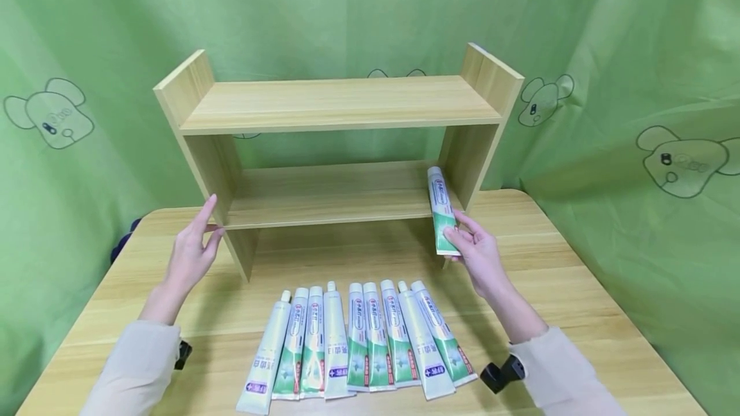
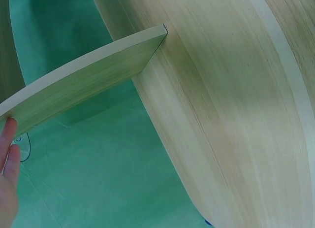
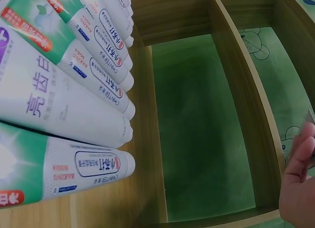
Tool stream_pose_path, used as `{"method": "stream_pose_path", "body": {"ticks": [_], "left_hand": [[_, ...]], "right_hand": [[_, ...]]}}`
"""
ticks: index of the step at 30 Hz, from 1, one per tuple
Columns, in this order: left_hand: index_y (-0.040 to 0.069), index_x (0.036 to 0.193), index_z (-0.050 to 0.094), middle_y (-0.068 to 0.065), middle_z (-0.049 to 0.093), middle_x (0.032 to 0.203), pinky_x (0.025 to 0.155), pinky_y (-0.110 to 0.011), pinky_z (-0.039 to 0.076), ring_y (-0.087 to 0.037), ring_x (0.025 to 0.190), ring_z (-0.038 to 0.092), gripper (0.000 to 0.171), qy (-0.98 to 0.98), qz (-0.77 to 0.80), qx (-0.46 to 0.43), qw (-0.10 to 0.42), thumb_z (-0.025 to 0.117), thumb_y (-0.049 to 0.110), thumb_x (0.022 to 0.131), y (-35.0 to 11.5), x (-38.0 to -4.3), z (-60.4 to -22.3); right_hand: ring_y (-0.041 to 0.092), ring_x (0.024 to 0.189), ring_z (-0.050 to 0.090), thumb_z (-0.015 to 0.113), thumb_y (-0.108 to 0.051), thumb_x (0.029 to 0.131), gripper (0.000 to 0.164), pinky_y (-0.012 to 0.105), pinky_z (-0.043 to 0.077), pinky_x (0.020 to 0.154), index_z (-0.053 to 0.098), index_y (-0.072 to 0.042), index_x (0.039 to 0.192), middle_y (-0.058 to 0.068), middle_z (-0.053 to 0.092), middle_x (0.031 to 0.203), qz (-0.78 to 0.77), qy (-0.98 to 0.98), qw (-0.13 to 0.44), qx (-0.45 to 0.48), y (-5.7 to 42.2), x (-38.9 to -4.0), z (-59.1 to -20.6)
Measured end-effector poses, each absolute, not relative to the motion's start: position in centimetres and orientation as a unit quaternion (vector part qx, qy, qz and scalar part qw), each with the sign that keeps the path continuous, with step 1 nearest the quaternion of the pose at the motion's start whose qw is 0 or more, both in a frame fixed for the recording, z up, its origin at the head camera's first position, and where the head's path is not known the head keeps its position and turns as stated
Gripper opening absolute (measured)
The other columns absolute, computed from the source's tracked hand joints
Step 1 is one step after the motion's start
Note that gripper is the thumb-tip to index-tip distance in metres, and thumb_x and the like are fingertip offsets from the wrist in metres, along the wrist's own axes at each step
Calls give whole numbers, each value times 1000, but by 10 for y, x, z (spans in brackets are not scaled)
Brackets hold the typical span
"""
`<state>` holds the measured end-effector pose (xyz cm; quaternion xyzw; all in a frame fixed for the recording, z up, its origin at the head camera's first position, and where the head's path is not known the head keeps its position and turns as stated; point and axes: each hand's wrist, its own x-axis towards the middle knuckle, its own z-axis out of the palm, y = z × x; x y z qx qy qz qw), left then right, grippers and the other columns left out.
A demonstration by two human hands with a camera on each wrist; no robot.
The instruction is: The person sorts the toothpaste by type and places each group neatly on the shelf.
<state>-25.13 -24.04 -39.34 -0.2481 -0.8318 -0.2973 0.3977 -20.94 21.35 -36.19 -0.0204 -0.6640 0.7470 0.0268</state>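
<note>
In the head view my right hand [image 1: 478, 254] grips the lower end of a green-and-white toothpaste tube [image 1: 439, 201]. The tube's capped end reaches over the right end of the middle shelf [image 1: 335, 194] of a wooden rack. Only part of the right hand [image 3: 299, 181] shows at the edge of the right wrist view. My left hand [image 1: 191, 255] is beside the rack's left side panel [image 1: 202, 159], fingers extended, holding nothing. In the left wrist view the left fingertips [image 2: 9, 129] appear at the shelf board's edge [image 2: 83, 75]; whether they touch cannot be told.
A row of several toothpaste tubes [image 1: 370, 339], some green-and-white and some plain white with purple marks, lies on the wooden table [image 1: 555, 275] in front of the rack. The rack's top shelf [image 1: 341, 101] has raised side panels. A green curtain [image 1: 347, 11] hangs behind.
</note>
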Motion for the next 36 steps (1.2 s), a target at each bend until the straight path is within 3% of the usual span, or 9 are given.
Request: {"method": "stream_pose_path", "body": {"ticks": [5,8,11,15,25,28,32,34,36], "left_hand": [[6,137,37,-27,50,124,35,-9,28,-39,73,63,76,-829,-300,-253,398,61,-22,71,-239,-252,-394],[7,138,36,-26,49,126,35,-8,28,-39,74,63,76,-830,-301,-255,394,61,-22,71,-238,-252,-394],[6,137,36,-27,50,125,35,-8,28,-39,73,63,76,-829,-302,-255,396,61,-22,71,-238,-253,-394],[5,137,37,-27,51,124,35,-9,28,-39,73,63,75,-830,-301,-251,398,62,-22,71,-239,-252,-394],[6,137,37,-27,52,122,35,-10,28,-39,73,63,76,-828,-297,-250,404,62,-22,71,-241,-252,-395],[7,137,37,-27,53,121,36,-16,35,-38,73,64,76,-833,-292,-244,403,62,-21,71,-241,-252,-395],[7,137,37,-27,53,120,42,-30,46,-37,72,64,76,-836,-283,-238,405,63,-20,71,-240,-252,-396],[6,137,36,-28,53,120,45,-36,48,-38,72,64,76,-836,-282,-238,406,63,-20,71,-240,-252,-396],[6,137,36,-28,53,119,43,-31,47,-38,72,64,76,-836,-284,-239,405,62,-20,71,-240,-252,-396]], "right_hand": [[3,62,58,53,-9,92,58,13,50,55,24,0,141,-10,66,85,752,-659,29,-6,216,-211,-362],[3,68,57,50,-8,93,60,14,50,61,19,-2,144,-5,60,106,738,-674,20,12,220,-211,-363],[3,76,55,50,-2,91,67,14,50,66,12,-4,146,15,39,133,729,-683,3,45,223,-211,-365],[5,83,54,54,6,85,79,14,51,68,5,-5,146,28,14,145,733,-675,-10,82,226,-213,-367],[2,83,57,54,7,85,74,12,50,68,9,2,144,29,15,146,712,-693,26,109,228,-222,-372],[0,81,58,52,9,86,71,12,51,69,10,4,143,31,21,143,708,-697,38,104,228,-224,-372],[1,79,60,54,8,85,70,13,51,69,13,4,143,8,56,122,707,-699,46,95,230,-227,-373],[3,78,60,56,7,85,70,13,51,69,15,5,142,-9,62,107,709,-698,47,93,231,-228,-374],[3,76,61,56,7,85,70,13,51,67,15,6,142,-17,62,98,711,-695,49,94,231,-230,-374]]}}
